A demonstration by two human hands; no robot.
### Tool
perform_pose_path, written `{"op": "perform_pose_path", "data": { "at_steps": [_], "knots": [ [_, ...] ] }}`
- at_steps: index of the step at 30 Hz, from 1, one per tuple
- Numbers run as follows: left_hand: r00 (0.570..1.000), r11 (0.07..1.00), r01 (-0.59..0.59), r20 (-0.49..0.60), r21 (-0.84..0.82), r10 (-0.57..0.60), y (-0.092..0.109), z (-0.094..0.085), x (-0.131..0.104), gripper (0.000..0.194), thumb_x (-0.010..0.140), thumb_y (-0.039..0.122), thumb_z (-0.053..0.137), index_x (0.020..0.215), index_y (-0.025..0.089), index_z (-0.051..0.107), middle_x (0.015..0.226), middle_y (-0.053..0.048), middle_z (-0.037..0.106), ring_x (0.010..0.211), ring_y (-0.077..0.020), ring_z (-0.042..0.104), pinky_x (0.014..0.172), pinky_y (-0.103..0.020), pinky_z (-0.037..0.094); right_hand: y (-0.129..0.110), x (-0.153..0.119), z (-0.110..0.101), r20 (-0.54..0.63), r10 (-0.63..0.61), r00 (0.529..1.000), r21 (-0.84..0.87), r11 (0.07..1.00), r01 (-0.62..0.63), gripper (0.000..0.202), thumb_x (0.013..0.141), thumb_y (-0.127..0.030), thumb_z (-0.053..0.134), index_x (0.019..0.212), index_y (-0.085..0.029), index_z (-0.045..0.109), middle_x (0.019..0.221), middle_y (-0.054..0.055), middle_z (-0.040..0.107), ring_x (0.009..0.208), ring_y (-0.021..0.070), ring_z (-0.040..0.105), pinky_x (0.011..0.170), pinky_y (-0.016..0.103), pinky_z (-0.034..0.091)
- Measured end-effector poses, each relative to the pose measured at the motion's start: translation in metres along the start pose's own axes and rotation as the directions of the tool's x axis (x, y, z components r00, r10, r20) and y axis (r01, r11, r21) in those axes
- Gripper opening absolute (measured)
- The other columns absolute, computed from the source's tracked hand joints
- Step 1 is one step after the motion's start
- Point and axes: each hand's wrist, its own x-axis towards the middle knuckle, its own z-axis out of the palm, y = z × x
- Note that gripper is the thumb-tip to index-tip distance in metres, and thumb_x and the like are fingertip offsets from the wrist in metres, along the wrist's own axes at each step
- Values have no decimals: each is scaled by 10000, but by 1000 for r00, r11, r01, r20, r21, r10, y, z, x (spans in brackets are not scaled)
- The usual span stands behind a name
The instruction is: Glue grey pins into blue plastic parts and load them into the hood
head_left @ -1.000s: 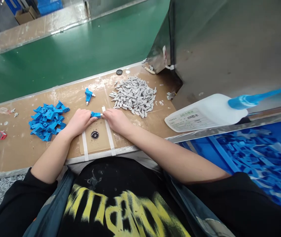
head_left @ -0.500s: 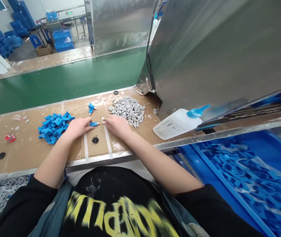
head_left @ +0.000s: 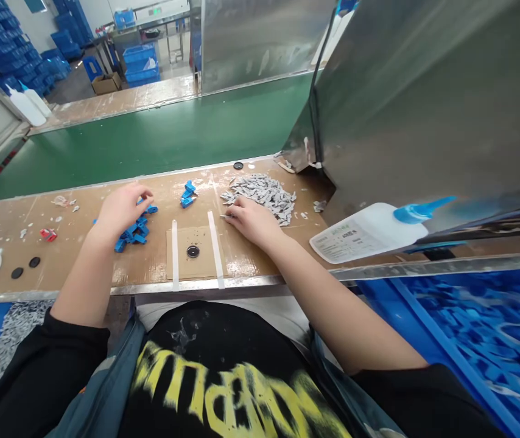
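My left hand (head_left: 125,207) is over the pile of blue plastic parts (head_left: 134,234), its fingers curled at a blue piece; whether it grips one is unclear. At the left edge of the grey parts pile (head_left: 264,193), my right hand (head_left: 251,220) pinches a small grey piece (head_left: 224,216). Between the hands, two blue pieces (head_left: 187,194) lie close together on the brown bench. Nearer me, a round black dish (head_left: 193,251) rests on a cardboard square (head_left: 200,267) between two white tape strips.
A white bottle with a blue nozzle (head_left: 355,234) lies at the right. Beyond the bench runs a green belt (head_left: 159,140). A metal panel (head_left: 424,109) rises at the right. Black discs (head_left: 35,262) and a red piece (head_left: 49,235) lie left.
My left hand has moved left from the bench middle onto the blue pile. My right hand is now by the grey pile with a piece in its fingertips. The view has shifted.
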Motion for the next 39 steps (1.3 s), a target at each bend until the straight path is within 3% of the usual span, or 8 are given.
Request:
{"op": "perform_pose_path", "data": {
  "at_steps": [4,8,12,20,29,32,35,39],
  "knots": [
    [980,989,-25,197,143,-3,-22,3,-33,197,951,467,730,1042,297,774,1111,-32,737,956,-260,671,668,-333,399,3,3,5,-9,-52,999,-43,998,51,193,1012,-273,614,1003,-149,762,1134,175,656,1014,304,607,816,400,473],
    [989,962,-1,144,273,-40,-28,29,-57,271,970,440,715,1180,272,748,1236,-63,688,960,-277,683,611,-363,378,-7,-5,3,-80,-123,989,112,985,131,237,1046,-245,518,1089,-147,729,1154,185,706,1063,314,634,925,458,519],
    [997,961,29,62,274,-47,-24,46,-62,211,976,381,706,1104,220,748,1190,-111,651,1039,-310,651,690,-384,454,-33,-14,-9,-71,-225,972,366,900,235,267,1091,-318,478,1139,-186,704,1045,127,737,986,265,679,896,431,558],
    [996,995,-78,54,57,75,1,70,-59,208,1003,231,596,1170,215,720,1228,-124,727,1235,-346,587,1029,-498,437,-56,-16,-5,-25,-528,849,389,777,495,281,1098,-296,487,1153,-175,735,1036,126,723,942,237,668,835,386,567],
    [986,858,-169,-96,-485,140,57,72,-16,401,1085,241,457,1465,210,582,1470,-96,621,1358,-235,586,1152,-377,471,-56,-15,0,65,-601,797,385,751,536,338,1107,-315,464,1164,-155,756,1025,136,712,954,246,657,866,405,569],
    [992,770,-124,-108,-626,72,63,91,-1,397,1029,227,577,1423,193,605,1431,-101,654,1300,-240,626,1104,-368,510,-56,-12,-6,36,-513,858,516,745,424,311,1095,-341,504,1160,-187,767,1042,124,731,954,231,680,863,389,573],
    [1000,634,-24,-28,-773,4,59,115,4,314,968,284,678,1264,179,691,1264,-87,735,1120,-239,700,992,-368,562,-54,-7,-6,-26,-221,975,683,708,179,246,1047,-400,607,1085,-237,787,1025,86,768,935,217,710,861,383,582],
    [994,497,83,104,-864,16,51,133,1,331,875,355,774,1156,182,742,1133,-76,774,1013,-243,723,982,-411,573,-48,2,11,37,180,983,899,424,-112,312,926,-522,740,1027,-230,782,834,34,757,765,195,705,758,372,603]
  ]
}}
